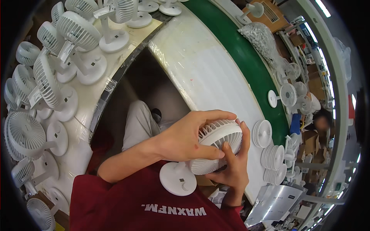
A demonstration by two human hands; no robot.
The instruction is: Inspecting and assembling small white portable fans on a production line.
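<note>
Head view, near to far. Small white plastic desk fan (210,148) held above the lap, stem axis slanting lower left to its round flat base (178,179), ribbed domed head tilted up right. Left hand (189,138) wrapped over the head, fingers curled across the slatted grille, forearm crossing from lower left. Right hand (233,165) cupped beneath, thumb up against the rim, gripping. Beyond, white table (208,65); stacked grilles (263,133) right; finished fans (46,84) crowded left.
</note>
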